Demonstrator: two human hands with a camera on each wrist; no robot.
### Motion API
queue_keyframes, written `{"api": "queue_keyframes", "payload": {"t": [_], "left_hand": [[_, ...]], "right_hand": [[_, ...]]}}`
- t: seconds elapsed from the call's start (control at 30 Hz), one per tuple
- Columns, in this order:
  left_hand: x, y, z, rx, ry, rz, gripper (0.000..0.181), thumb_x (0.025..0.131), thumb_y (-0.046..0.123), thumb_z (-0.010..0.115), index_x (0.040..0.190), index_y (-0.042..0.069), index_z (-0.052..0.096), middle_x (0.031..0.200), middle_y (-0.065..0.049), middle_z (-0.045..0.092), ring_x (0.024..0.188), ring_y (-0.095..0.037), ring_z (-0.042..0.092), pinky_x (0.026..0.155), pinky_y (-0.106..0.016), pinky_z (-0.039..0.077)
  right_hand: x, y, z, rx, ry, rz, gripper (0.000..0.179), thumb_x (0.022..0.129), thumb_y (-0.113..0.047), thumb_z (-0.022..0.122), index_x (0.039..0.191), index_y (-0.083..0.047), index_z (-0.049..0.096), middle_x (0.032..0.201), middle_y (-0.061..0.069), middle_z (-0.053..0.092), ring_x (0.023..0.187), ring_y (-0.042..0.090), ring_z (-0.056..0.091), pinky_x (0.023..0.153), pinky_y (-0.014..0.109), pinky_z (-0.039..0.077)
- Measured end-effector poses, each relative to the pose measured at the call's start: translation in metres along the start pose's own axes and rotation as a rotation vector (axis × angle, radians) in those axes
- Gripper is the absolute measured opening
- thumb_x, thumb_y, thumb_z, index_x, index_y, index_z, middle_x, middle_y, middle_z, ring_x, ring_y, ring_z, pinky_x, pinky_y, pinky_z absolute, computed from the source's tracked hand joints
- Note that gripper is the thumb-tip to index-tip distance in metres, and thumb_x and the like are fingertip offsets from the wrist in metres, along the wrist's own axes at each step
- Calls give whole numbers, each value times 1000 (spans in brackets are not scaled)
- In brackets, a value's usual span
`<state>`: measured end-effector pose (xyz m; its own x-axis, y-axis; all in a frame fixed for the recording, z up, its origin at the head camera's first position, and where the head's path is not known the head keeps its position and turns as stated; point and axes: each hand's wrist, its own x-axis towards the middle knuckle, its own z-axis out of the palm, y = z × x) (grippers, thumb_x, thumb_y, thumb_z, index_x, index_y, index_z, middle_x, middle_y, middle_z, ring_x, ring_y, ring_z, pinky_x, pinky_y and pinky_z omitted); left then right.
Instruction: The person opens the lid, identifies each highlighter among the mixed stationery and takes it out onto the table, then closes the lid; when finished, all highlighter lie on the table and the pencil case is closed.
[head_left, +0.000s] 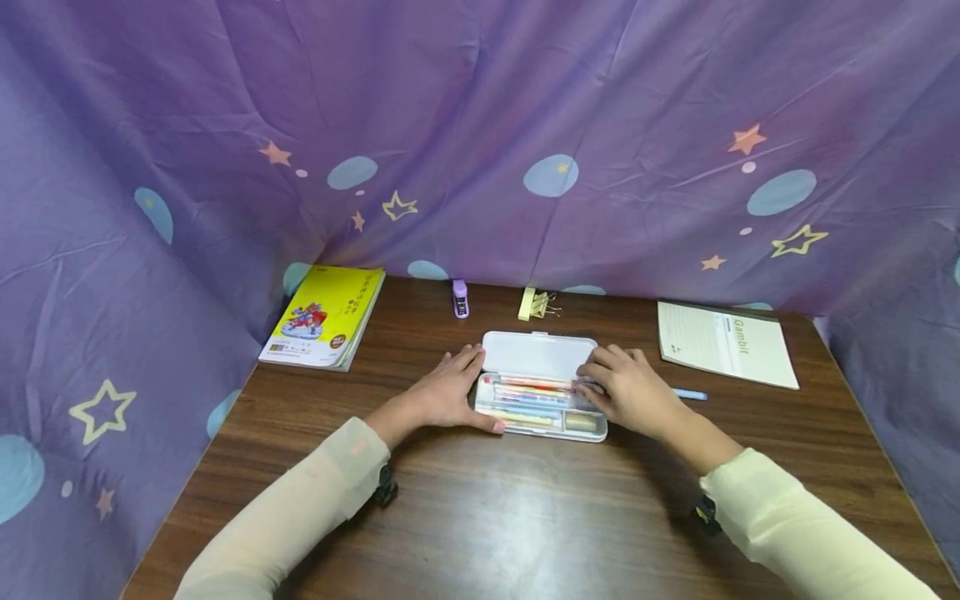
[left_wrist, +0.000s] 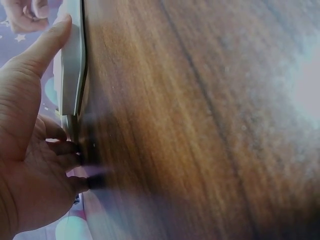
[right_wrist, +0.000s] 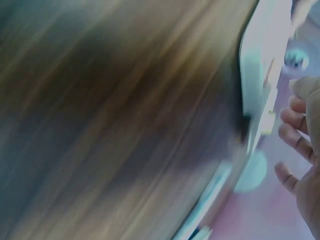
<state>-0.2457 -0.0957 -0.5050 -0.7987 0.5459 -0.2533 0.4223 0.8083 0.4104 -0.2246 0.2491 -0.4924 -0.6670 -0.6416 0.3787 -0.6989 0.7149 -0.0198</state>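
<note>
A white pencil case (head_left: 540, 433) lies with its lid (head_left: 536, 354) folded back on the wooden table, several pens and pencils (head_left: 528, 400) inside. My left hand (head_left: 442, 392) grips its left end, thumb on the front edge, fingers at the far side; the left wrist view shows that thumb (left_wrist: 52, 42) against the case wall. Over the case's right part is my right hand (head_left: 626, 387), fingers loosely bent. Nothing shows between its fingers (right_wrist: 297, 120) in the right wrist view. A small compartment (head_left: 582, 422) sits at the case's front right.
A blue pen (head_left: 690, 394) lies right of the right hand. Farther right is a Gambit notebook (head_left: 727, 346). At the back stand a purple stapler (head_left: 460, 300) and a yellow binder clip (head_left: 538, 305). Yellow books (head_left: 322, 321) lie at the left. A purple curtain (head_left: 480, 125) hangs behind.
</note>
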Motion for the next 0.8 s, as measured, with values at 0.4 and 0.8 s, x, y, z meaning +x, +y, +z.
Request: {"api": "queue_keyframes", "payload": {"t": [0.4, 0.8], "left_hand": [[0, 0, 0, -20, 7, 14, 140, 85, 79, 81, 177, 2, 8, 188, -16, 6, 176, -32, 4, 143, -52, 6], [-1, 1, -2, -34, 5, 12, 140, 86, 76, 83, 177, 1, 7, 187, -19, 6, 175, -35, 4, 143, -54, 6]], "right_hand": [[29, -40, 26, 14, -29, -93, 14, 101, -25, 82, 112, -16, 81, 102, -3, 70, 96, 21, 66, 83, 51, 58], [44, -39, 36, -124, -34, -65, 11, 103, -26, 80, 105, -15, 78, 103, 2, 68, 99, 26, 64, 91, 53, 57]]}}
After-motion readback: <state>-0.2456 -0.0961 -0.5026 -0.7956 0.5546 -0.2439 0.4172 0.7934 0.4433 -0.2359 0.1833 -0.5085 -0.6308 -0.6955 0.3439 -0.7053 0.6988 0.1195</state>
